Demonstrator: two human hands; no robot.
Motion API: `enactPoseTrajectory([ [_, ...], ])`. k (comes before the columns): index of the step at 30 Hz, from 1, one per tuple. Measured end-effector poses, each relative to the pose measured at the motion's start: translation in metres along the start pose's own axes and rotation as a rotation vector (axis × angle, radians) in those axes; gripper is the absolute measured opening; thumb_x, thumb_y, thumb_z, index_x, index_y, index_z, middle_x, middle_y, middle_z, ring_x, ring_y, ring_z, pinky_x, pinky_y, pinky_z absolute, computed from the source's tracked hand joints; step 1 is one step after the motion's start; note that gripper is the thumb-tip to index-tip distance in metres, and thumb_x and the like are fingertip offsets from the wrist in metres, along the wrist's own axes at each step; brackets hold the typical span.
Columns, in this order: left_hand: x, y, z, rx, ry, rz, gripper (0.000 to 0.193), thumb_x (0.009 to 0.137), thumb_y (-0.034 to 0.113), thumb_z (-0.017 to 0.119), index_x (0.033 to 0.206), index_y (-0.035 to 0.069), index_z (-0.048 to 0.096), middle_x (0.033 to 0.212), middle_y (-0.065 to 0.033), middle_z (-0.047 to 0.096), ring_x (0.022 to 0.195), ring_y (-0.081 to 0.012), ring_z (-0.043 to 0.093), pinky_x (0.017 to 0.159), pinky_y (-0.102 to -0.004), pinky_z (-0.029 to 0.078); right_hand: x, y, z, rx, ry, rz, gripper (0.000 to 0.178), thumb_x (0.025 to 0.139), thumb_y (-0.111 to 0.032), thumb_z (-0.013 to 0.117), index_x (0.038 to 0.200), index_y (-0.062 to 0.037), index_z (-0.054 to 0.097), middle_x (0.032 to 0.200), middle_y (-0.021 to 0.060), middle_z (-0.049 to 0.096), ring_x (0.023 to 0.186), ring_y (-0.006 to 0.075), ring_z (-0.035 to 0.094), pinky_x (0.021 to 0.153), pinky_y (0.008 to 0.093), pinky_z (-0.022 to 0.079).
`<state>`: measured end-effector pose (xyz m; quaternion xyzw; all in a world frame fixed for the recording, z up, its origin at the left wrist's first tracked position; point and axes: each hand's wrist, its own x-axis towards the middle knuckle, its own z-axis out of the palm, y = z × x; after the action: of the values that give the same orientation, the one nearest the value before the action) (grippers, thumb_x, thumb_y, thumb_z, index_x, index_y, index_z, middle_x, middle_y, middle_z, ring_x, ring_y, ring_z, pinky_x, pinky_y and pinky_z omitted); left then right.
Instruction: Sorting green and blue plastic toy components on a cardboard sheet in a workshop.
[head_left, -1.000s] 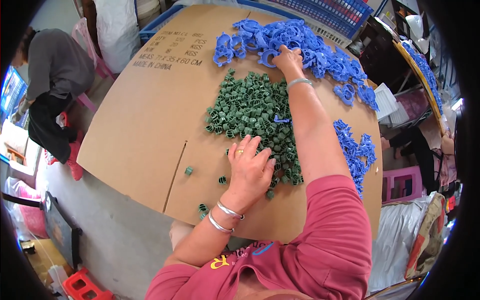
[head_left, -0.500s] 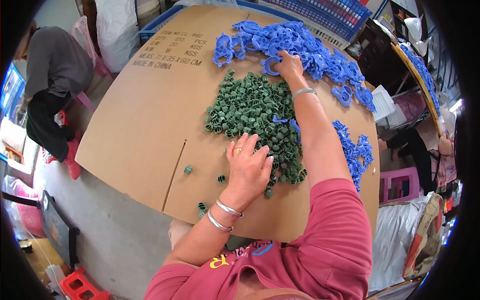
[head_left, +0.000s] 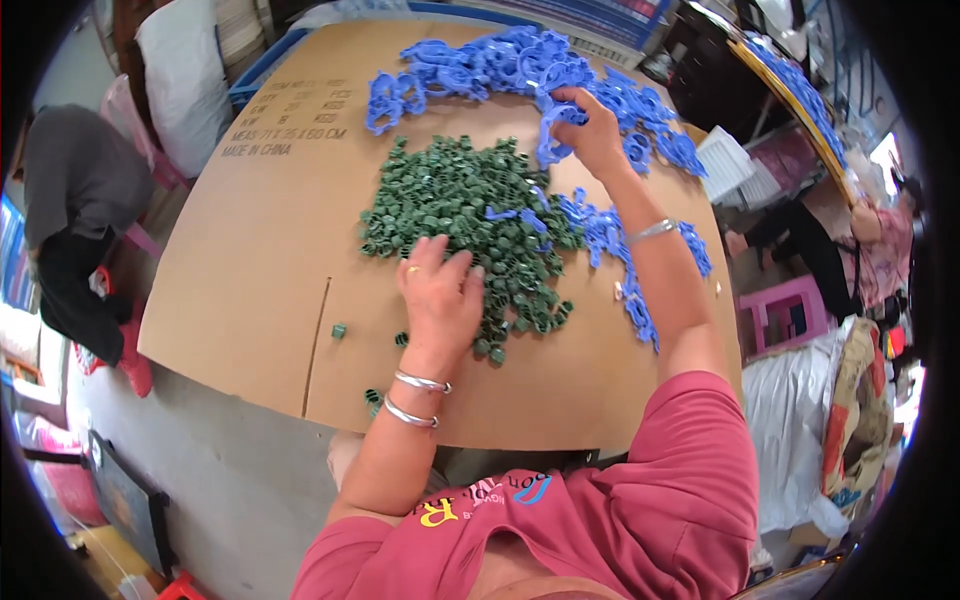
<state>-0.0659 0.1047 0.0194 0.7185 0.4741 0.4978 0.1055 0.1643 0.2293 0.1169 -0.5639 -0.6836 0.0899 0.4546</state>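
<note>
In my right hand [head_left: 598, 136] is a blue plastic part [head_left: 549, 138] with a rounded, open outline, pinched between thumb and fingers. It hangs at the near edge of a heap of similar blue plastic parts [head_left: 480, 68]. My left hand [head_left: 440, 298] rests its slightly spread fingertips on the near left side of a pile of small green ribbed plastic pieces [head_left: 455, 190]; I see nothing held in it. A few thin blue pieces [head_left: 518, 214] lie on the green pile. Under my right forearm, more small blue pieces [head_left: 605, 238] are scattered.
Everything lies on a large cardboard sheet [head_left: 220, 260]. Single green pieces [head_left: 339, 330] sit left of my left hand. A blue crate [head_left: 268, 68] borders the far side. One person [head_left: 85, 190] sits at left; another [head_left: 830, 235] is at right, near a pink stool [head_left: 785, 318].
My right hand has lifted a blue part off the heap and drawn it slightly nearer. My left hand stays at the green pile, its fingers a little more bent. The whole view has shifted.
</note>
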Motion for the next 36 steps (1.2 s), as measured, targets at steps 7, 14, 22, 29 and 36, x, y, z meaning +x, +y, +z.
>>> enactPoseTrajectory([
  [7,0.005,-0.004,0.003,0.022,0.048,-0.002,0.020,0.071,0.014,0.061,0.087,0.002,0.061,0.101,-0.0205,0.055,0.099,-0.0370,0.049,0.086,-0.0445,0.036,-0.139,-0.039,-0.081,0.038,0.038,0.005,0.042,0.057,0.001,0.059,0.098,-0.0041,0.056,0.088,0.0042,0.056,0.080,0.0119,0.052,0.070,0.0237,0.042],
  [14,0.007,-0.010,0.000,0.200,0.002,0.024,0.021,0.074,0.015,0.059,0.087,0.000,0.063,0.103,-0.0226,0.055,0.099,-0.0336,0.051,0.088,-0.0400,0.039,-0.323,-0.059,-0.216,0.063,0.324,0.267,0.037,0.058,-0.002,0.067,0.093,-0.0033,0.055,0.085,0.0037,0.053,0.074,0.0115,0.050,0.065,0.0242,0.041],
  [22,0.013,-0.040,-0.012,0.429,-0.056,0.118,0.025,0.082,0.016,0.049,0.094,-0.004,0.060,0.106,-0.0224,0.053,0.102,-0.0347,0.048,0.088,-0.0391,0.038,-0.443,-0.166,-0.385,-0.718,0.868,0.228,0.042,0.059,-0.003,0.067,0.100,-0.0047,0.056,0.095,0.0053,0.056,0.084,0.0149,0.054,0.073,0.0255,0.043],
  [29,0.010,-0.040,0.011,0.626,-0.069,0.249,0.022,0.080,0.015,0.053,0.091,-0.001,0.062,0.108,-0.0200,0.054,0.101,-0.0326,0.051,0.088,-0.0389,0.039,-0.458,-0.085,-0.640,-0.724,0.988,0.812,0.063,0.065,-0.029,0.070,0.120,-0.0083,0.047,0.099,0.0081,0.058,0.088,0.0187,0.056,0.075,0.0282,0.044],
  [36,0.004,-0.022,-0.001,0.561,-0.088,0.239,0.022,0.079,0.020,0.054,0.093,0.006,0.063,0.112,-0.0174,0.053,0.105,-0.0321,0.048,0.088,-0.0439,0.036,-0.558,0.060,-0.699,-1.146,0.939,0.902,0.037,0.073,-0.028,0.058,0.107,-0.0137,0.059,0.099,0.0103,0.061,0.090,0.0222,0.058,0.079,0.0326,0.043],
])
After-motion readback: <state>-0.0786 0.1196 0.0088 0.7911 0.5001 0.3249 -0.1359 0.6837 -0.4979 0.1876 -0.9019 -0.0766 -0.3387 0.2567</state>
